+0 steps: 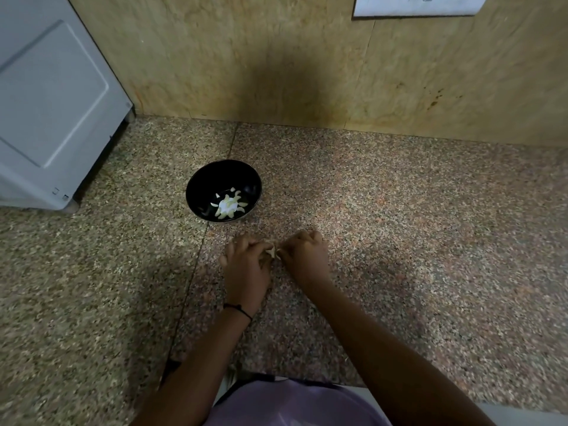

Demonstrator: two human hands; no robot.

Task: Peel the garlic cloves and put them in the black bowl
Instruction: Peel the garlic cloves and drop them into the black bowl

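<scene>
A black bowl (196,186) stands on the speckled granite counter, with several pale peeled garlic cloves (229,206) lying in its bottom. Just in front of the bowl and slightly right, my left hand (246,269) and my right hand (304,256) meet over the counter. Between their fingertips sits a small whitish garlic clove (273,250), pinched from both sides. Most of the clove is hidden by my curled fingers.
A grey-white appliance (52,109) stands at the back left on the counter (430,226). A tan stone wall (276,56) runs along the back, with a white sheet (415,6) at its top right. A seam crosses the counter left of my hands.
</scene>
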